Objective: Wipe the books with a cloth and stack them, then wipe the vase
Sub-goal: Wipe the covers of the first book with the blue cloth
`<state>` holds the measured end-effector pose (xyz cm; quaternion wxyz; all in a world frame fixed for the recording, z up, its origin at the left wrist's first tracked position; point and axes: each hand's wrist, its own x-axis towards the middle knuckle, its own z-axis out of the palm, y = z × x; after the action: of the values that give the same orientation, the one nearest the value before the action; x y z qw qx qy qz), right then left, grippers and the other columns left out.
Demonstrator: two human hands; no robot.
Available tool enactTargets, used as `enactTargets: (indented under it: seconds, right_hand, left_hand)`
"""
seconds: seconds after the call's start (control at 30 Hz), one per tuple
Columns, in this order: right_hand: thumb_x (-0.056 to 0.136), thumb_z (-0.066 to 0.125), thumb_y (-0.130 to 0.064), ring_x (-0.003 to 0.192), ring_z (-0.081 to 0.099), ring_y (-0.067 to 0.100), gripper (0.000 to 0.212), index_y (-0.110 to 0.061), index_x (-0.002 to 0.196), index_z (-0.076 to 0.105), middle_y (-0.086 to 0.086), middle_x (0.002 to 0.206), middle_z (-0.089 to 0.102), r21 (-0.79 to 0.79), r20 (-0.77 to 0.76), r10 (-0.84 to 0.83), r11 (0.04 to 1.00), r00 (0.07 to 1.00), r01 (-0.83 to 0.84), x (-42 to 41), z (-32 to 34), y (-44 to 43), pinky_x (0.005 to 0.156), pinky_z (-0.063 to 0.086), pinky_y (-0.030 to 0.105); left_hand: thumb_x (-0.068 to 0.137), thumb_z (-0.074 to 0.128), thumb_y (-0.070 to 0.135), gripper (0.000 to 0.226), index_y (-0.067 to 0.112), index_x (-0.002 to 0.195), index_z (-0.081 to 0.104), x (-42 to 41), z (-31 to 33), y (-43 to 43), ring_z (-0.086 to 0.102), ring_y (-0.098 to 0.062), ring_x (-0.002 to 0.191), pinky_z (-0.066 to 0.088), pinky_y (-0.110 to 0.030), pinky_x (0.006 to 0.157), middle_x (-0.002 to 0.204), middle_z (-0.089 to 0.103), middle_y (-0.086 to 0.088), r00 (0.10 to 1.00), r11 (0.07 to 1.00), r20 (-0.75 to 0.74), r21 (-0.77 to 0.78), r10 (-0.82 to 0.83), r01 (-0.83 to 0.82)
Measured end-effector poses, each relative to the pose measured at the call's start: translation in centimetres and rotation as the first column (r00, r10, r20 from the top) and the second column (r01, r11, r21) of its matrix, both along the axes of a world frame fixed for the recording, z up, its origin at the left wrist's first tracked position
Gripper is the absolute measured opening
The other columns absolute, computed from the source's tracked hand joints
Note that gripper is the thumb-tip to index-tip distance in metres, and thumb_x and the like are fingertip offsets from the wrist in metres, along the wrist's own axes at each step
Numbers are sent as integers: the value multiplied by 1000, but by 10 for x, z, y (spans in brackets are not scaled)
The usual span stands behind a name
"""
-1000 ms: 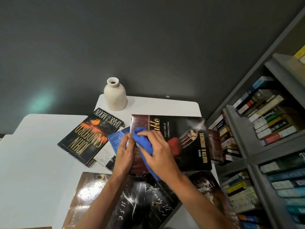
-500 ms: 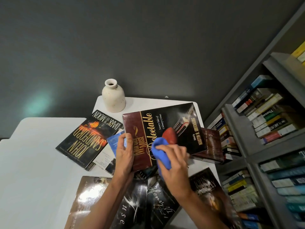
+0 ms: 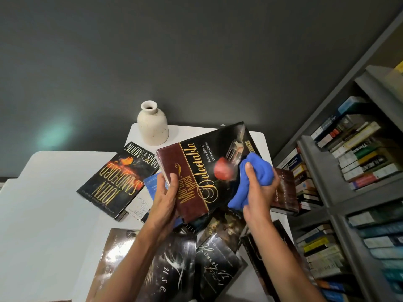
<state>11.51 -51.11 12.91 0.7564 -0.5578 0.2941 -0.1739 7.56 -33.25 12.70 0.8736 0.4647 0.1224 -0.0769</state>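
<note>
The blue cloth (image 3: 255, 177) has been swept across the cover, from the spine side over to the three o'clock edge, and the hardback (image 3: 202, 171) has been tilted up and turned. It is now held above the scattered books (image 3: 213, 258) on the table (image 3: 43, 203). Its spine edge is gripped at nine o'clock by the left hand (image 3: 165, 197), thumb on the cover, fingers hidden beneath. The bunched cloth is clutched in the right hand (image 3: 259, 192) and pressed against the jacket. A glossy dust jacket is seen, so a stiff, slippery, fairly weighty thing is to be expected. It is best taken by the spine with fingers under the board, not by the loose jacket. The cloth is soft and easily wadded. The vase (image 3: 152, 125), upright at eleven o'clock of the hardback, is judged fragile and easily tipped. It is best steadied round its body when its turn is reached
</note>
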Motion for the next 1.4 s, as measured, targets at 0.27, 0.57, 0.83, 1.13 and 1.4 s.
enactTargets:
  seconds: [0.27, 0.57, 0.83, 1.13, 1.4]
  right_hand:
    - [81, 74, -13, 100, 64, 12, 36, -14, 112, 55, 2, 110, 64, -117, 87, 131, 986, 988, -121, 6, 2, -10, 83, 50, 18]
    - [74, 79, -30, 113, 30, 20, 31, -25, 102, 67, 8, 133, 35, -879, -248, 126, 388, 961, -278, 6, 3, 15, 94, 39, 41]
    - [72, 67, 3, 94, 54, 14, 50, -25, 113, 61, -4, 106, 46, -866, -266, 779, 66, 568, -496, -21, 19, 63, 73, 55, 35]
    - [67, 63, 3, 86, 57, 13, 50, -26, 107, 62, -8, 102, 48, -853, -268, 817, 45, 511, -520, -29, 23, 44, 68, 56, 39]
    - [67, 54, -13, 78, 54, 10, 45, -22, 110, 64, -5, 99, 47, -884, -192, 849, 68, 493, -462, -60, 16, 26, 65, 43, 13]
  left_hand:
    - [85, 51, 51, 50, 13, 109, 73, 27, 9, 10, 72, -24, 93, 57, -43, 83, 105, 74, -11, 989, 986, -139, -151, 43, -64]
    - [93, 57, 34, 50, 6, 134, 51, 27, -14, 4, 70, -27, 94, 58, -42, 79, 115, 68, -17, 964, 967, -185, -132, 190, -216]
    - [88, 63, 43, 47, -2, 100, 58, 25, -8, 9, 67, -23, 81, 59, -30, 71, 96, 63, -21, 970, 987, -233, -125, 73, -104]
    - [78, 71, 55, 91, -4, 141, 41, 28, -8, 16, 51, -41, 125, 47, -50, 102, 135, 51, -28, 973, 970, -226, -224, 40, -92]
    - [88, 54, 52, 65, 5, 132, 55, 29, -10, 13, 63, -31, 109, 51, -46, 97, 121, 64, -19, 970, 955, -235, -266, 67, -130]
